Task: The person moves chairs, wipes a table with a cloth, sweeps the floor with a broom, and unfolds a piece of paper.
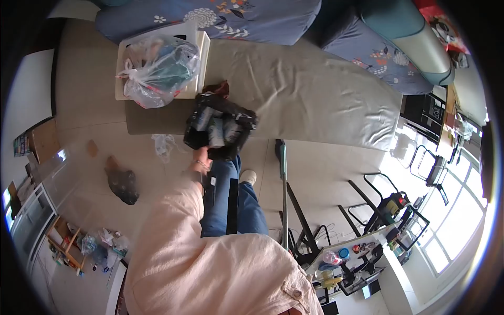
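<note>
My left hand [201, 157] is closed on the near edge of a black plastic bag [223, 153]. The bag's mouth gapes, and several pale can-like containers [216, 132] show inside, blurred by motion. It hangs in front of my knees, by the edge of a couch seat [294, 94] with a grey-brown cover. Just beyond it, a knotted clear plastic bag [163, 71] full of mixed items rests on a cream box [203, 63]. Dark red material [218, 90] pokes out behind the black bag. My right hand does not appear.
Blue floral cushions [262, 18] line the couch back. On the floor lie a crumpled clear bag [164, 147] and a dark bag [123, 185]. A long pole [284, 194] stands right of my legs. Black metal frames [362, 205] and a cluttered table [336, 257] are at right.
</note>
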Motion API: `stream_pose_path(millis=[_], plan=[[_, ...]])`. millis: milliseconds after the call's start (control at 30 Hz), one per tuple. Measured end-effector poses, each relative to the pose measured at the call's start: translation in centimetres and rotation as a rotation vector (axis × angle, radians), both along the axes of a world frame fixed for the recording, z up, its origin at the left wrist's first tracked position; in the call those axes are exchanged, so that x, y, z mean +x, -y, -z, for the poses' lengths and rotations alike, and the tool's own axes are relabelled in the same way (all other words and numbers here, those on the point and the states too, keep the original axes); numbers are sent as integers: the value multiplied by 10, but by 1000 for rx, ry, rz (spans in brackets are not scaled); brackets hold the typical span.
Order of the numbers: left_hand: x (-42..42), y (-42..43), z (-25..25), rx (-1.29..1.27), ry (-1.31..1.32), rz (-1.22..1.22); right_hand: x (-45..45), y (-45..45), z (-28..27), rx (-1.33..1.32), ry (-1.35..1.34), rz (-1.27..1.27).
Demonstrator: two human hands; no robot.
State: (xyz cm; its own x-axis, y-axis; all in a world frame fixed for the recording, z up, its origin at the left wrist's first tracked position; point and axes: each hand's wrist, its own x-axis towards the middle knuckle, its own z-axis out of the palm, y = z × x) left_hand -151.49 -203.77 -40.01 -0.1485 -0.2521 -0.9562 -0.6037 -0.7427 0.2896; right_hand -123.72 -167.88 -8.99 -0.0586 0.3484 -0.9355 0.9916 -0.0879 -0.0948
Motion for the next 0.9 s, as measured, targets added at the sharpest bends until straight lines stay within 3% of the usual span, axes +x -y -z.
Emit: stream_pose_path(millis=[100,167,200,267,333,400,533,600,667,733,800,833,900], plan=[[-47,-39,-77,116,-217,-8,-18,6,-2,-4,-23,-4],[-59,-49,-50,61,-79,35,-27,9,-5,-7,-34,-10],[-84,-52,-78,66,-147,223,-29,10,-7,-8,-39,-11],[-127,-59,-78,-41,-37,333,-33,11,-9,-9,-43,-18],[-178,-63,-86,-66,105,-64,-33,13,-10,-3,-41,-15],[-206,-53,-42,106,16,-186,-36,14,-10,4,-32,-2],[-251,-51,-20,213,59,-218,-34,15,-13,18,-8,28],[-262,-55,-17,335,-142,-224,-35,12,-16,23,6,43],[-269,-60,-15,345,-296,-141,-32,11,-19,24,20,55],[-270,-61,-24,304,-189,-58,-30,10,-26,22,35,67],[-245,-65,-48,207,-219,178,-28,7,-32,13,48,66],[-221,-61,-47,297,-298,319,-28,5,-34,7,52,68],[-170,-61,-34,262,-157,526,-26,3,-39,5,65,77]])
